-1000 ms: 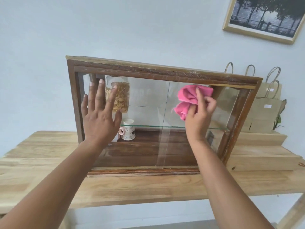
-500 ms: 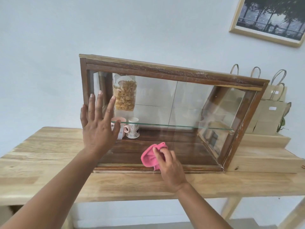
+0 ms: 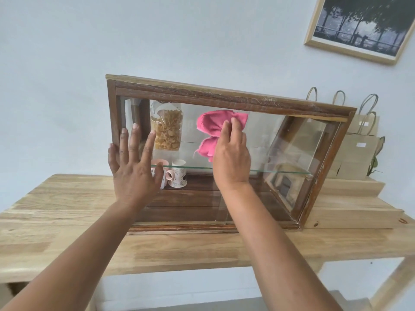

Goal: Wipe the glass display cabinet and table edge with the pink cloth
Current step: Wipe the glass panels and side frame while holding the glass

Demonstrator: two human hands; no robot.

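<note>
The left hand lies flat on the front glass at the left end of the glass display cabinet, fingers spread wide and holding nothing, probably to brace the cabinet against the wiping push. The right hand presses the bunched pink cloth against the upper middle pane, fingers curled onto it; the thumb seems hidden.

The flat left hand hid part of the pale pink ceramic cup behind the glass. The light-wood framed tree photograph was cut off by the top and right edges. Print on the small white labels of the brown paper bags was too small to read.
</note>
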